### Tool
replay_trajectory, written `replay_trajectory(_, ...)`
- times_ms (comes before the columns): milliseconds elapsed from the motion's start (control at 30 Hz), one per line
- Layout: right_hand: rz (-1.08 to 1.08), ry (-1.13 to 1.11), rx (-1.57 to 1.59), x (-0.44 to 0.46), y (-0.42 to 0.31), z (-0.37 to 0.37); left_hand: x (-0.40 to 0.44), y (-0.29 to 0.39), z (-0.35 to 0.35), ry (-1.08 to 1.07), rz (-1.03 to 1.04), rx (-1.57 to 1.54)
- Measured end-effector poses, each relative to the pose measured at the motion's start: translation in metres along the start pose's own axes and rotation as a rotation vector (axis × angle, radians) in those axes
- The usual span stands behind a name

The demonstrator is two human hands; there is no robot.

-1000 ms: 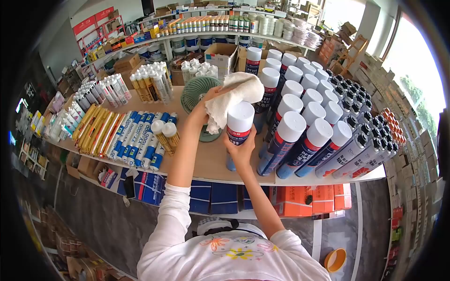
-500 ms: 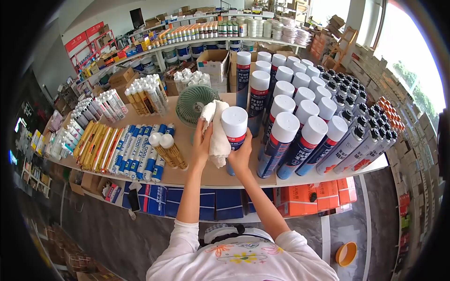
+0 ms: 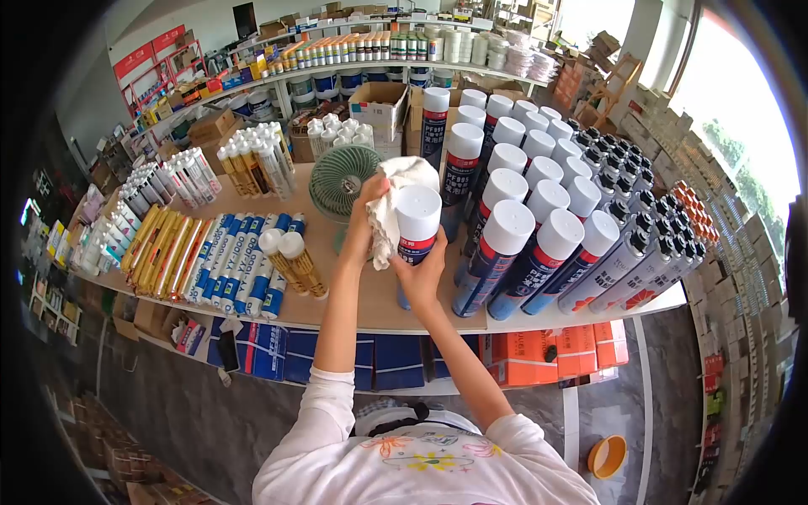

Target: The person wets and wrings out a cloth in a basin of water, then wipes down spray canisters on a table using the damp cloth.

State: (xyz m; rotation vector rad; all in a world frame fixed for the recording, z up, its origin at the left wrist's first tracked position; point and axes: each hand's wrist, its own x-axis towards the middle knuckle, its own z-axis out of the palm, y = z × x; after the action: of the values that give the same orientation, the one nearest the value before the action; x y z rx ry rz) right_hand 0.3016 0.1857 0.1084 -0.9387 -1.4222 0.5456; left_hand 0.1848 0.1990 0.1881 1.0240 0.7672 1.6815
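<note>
My right hand [image 3: 423, 271] is closed around the body of a foam spray can [image 3: 418, 215] with a white cap and a blue and red label. A cream cloth [image 3: 387, 220] is gripped in my left hand [image 3: 368, 206] and lies against the left and far side of the can's cap. The can is held upright over the front part of the table; its lower end is partly hidden by my right hand. To the right stand several similar white-capped cans [image 3: 508, 227] in rows. A green fan [image 3: 341, 181] stands just beyond my left hand.
On the table's left are blue-and-white tubes [image 3: 240, 261], gold foil tubes [image 3: 164, 252] and two gold cartridges [image 3: 299, 261]. Black-topped cans [image 3: 619, 252] crowd the right end. Blue boxes [image 3: 337, 358] and orange boxes [image 3: 539, 353] sit beneath. A yellow basin [image 3: 608, 457] rests on the floor.
My left hand has moved the cloth up and round to the far side of the can's cap. The can stays in my right hand. The whole view has shifted slightly.
</note>
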Motion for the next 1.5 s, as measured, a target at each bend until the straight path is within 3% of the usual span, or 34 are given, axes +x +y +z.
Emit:
replay_trajectory(167,0.018,-0.085,0.103,-0.002,0.005,-0.004,-0.03,0.006,0.002,0.12,-0.064,0.178)
replay_trajectory(200,0.002,-0.116,0.125,-0.002,0.002,-0.005,-0.028,0.009,0.001,0.035,0.016,0.15)
replay_trajectory(300,0.027,-0.062,0.088,0.006,-0.006,-0.002,-0.018,0.021,0.01,0.071,0.16,0.248)
replay_trajectory(367,-0.017,-0.053,0.049,0.004,-0.007,0.001,-0.002,0.032,0.014,0.079,0.159,0.183)
replay_trajectory(433,0.003,-0.008,0.041,0.004,-0.012,0.003,0.011,0.044,0.018,-0.061,0.142,0.261)
replay_trajectory(500,-0.009,0.012,0.016,0.006,-0.013,0.006,0.022,0.046,0.019,-0.128,0.072,0.218)
replay_trajectory(567,-0.026,0.032,-0.003,0.004,-0.016,0.008,0.029,0.034,0.008,-0.043,-0.226,-0.041)
replay_trajectory(633,0.034,0.014,-0.033,0.004,-0.02,0.004,0.01,0.015,0.009,0.053,-0.096,-0.042)
replay_trajectory(700,0.05,0.02,-0.063,0.002,-0.013,0.006,-0.001,-0.003,0.005,0.075,-0.14,0.042)
replay_trajectory(767,0.069,0.024,-0.093,0.002,-0.011,0.007,-0.015,-0.023,-0.001,0.159,0.124,0.248)
replay_trajectory(833,0.061,0.025,-0.054,0.004,-0.017,0.005,-0.031,-0.014,0.008,0.171,0.185,0.373)
replay_trajectory(900,0.028,-0.014,-0.007,0.0,-0.02,-0.001,-0.052,0.0,0.025,0.138,0.292,0.601)
replay_trajectory(933,-0.009,0.005,0.006,-0.002,-0.016,0.0,-0.058,0.008,0.028,0.116,0.251,0.771)
replay_trajectory(1000,-0.12,-0.011,0.037,0.0,-0.001,0.003,-0.063,0.012,0.034,0.059,0.353,0.782)
replay_trajectory(1067,-0.092,-0.052,0.076,-0.001,0.011,0.005,-0.072,0.022,0.039,-0.009,0.487,0.93)
replay_trajectory(1167,-0.018,-0.114,0.094,-0.007,0.006,0.001,-0.067,0.012,0.045,0.114,0.456,0.868)
replay_trajectory(1233,-0.147,-0.015,-0.175,-0.011,-0.002,0.0,-0.063,0.01,0.049,0.119,0.484,0.883)
replay_trajectory(1400,-0.077,0.006,-0.18,-0.014,-0.014,-0.007,-0.037,-0.002,0.029,0.064,0.539,0.961)
replay_trajectory(1467,-0.08,-0.002,-0.242,-0.012,-0.029,-0.019,-0.027,-0.008,0.015,-0.005,0.4,0.657)
replay_trajectory(1500,-0.084,-0.001,-0.241,-0.008,-0.029,-0.026,-0.025,-0.005,0.011,-0.005,0.404,0.656)
